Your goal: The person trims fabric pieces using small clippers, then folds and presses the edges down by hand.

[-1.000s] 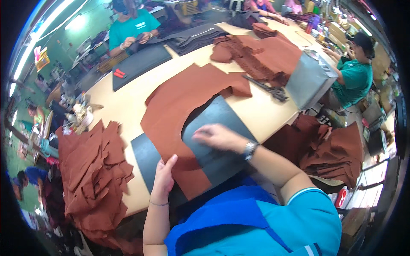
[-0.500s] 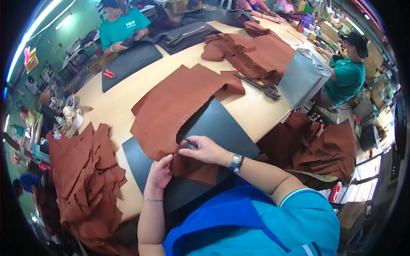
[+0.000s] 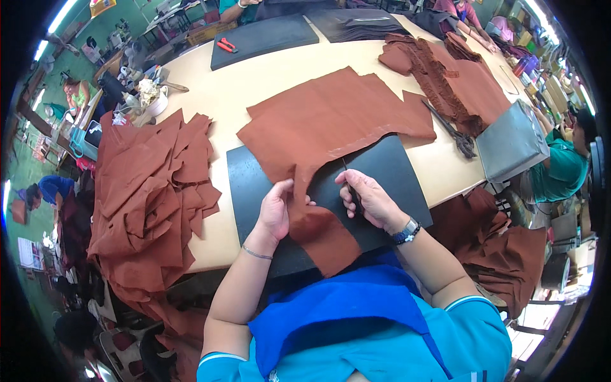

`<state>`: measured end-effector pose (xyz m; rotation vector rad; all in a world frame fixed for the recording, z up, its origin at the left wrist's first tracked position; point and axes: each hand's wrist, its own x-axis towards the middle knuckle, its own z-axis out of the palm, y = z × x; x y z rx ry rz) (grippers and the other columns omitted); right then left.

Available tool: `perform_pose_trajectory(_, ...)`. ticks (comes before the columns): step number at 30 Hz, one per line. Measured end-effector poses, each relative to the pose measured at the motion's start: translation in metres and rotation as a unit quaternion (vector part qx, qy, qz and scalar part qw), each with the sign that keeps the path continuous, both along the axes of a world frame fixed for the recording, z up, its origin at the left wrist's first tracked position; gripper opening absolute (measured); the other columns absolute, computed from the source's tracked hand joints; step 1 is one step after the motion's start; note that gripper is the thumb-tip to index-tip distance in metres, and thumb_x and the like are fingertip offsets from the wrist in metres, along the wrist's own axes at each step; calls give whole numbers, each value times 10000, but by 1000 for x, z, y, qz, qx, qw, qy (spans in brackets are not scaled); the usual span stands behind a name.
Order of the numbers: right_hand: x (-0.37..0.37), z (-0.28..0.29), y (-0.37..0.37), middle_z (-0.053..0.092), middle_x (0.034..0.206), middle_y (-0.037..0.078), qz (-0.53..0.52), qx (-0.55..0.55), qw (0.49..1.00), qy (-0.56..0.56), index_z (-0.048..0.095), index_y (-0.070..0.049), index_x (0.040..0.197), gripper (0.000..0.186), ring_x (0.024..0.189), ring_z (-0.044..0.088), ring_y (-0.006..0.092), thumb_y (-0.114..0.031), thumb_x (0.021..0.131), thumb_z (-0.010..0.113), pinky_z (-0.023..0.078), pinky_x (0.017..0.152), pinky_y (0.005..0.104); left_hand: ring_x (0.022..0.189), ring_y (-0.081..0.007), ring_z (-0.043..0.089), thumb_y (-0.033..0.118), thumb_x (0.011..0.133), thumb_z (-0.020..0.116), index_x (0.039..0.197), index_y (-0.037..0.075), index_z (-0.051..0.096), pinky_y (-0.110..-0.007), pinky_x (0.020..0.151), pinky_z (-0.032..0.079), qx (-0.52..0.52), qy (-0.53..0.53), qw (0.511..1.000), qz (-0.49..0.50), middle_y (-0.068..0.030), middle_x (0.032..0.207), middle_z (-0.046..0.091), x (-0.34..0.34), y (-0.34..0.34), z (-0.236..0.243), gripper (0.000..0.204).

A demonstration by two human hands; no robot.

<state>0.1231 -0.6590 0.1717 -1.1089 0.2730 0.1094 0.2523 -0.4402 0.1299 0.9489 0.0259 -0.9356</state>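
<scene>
A large reddish-brown sheet of leather-like material (image 3: 331,118) lies over a black board (image 3: 375,172), its near part narrowing and folding toward me. My left hand (image 3: 277,207) is closed on that narrow part, with the fingers partly behind it. A loose flap (image 3: 328,242) of the same piece hangs below, over the board's near edge. Right of the sheet, my right hand (image 3: 372,197) is wrapped round dark-handled scissors (image 3: 358,202). Their thin tip points up near the sheet's curved edge, apart from my left hand. Most of the handles is hidden by the fingers.
A heap of brown pieces (image 3: 156,210) hangs off the table's left side. Large shears (image 3: 459,141) lie beside a grey metal box (image 3: 514,143) at right. Farther back are a brown stack (image 3: 474,83) and a red-handled tool (image 3: 226,45). Co-workers sit around the table.
My right hand with the scissors has moved right, away from my left hand. The near part of the sheet now hangs as a narrowed, folded flap. The whole view has shifted.
</scene>
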Motion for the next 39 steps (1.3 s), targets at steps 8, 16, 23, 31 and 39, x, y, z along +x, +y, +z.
perform_pose_trajectory(8, 5, 10, -5, 460, 762, -47, 51, -1, 997, 65, 577, -99, 1212, 367, 627, 417, 49, -444, 1127, 486, 380, 528, 206, 1125, -208, 701, 215, 1009, 681, 1353, 24, 600, -348, 991, 559, 36, -85, 996, 22, -119, 1229, 724, -23, -16, 41, 402)
perform_pose_trajectory(16, 16, 8, -4, 426, 748, -52, 111, 89, 985, 95, 578, -95, 1226, 380, 592, 360, 40, -441, 1133, 449, 297, 477, 185, 779, -97, 564, 93, 1012, 599, 1182, 77, 620, -244, 741, 486, -41, 63, 997, 14, 7, 858, 597, -3, 0, 15, 172)
perform_pose_trajectory(23, 30, 0, -2, 417, 738, -66, 126, 200, 964, 121, 563, -125, 1218, 374, 565, 333, 33, -467, 1127, 444, 253, 454, 176, 689, -55, 441, 258, 1087, 596, 1055, 137, 583, -211, 626, 371, -44, 21, 998, 43, 60, 765, 458, -8, -8, 25, 126)
perform_pose_trajectory(31, 39, -6, -4, 398, 704, -73, 136, 215, 959, 129, 580, -136, 1182, 369, 530, 314, 26, -480, 1118, 460, 229, 417, 172, 689, -68, 465, 257, 1111, 533, 1048, 144, 552, -226, 680, 429, -126, 53, 990, 14, 58, 750, 451, -4, -1, 15, 131)
perform_pose_trajectory(39, 48, -9, -3, 416, 695, -62, 111, 253, 953, 119, 603, -114, 1156, 381, 520, 327, 14, -465, 1124, 457, 240, 395, 155, 702, -72, 489, 256, 1122, 509, 1049, 142, 542, -242, 693, 449, -116, 81, 990, 14, 60, 739, 434, -2, -1, 11, 140)
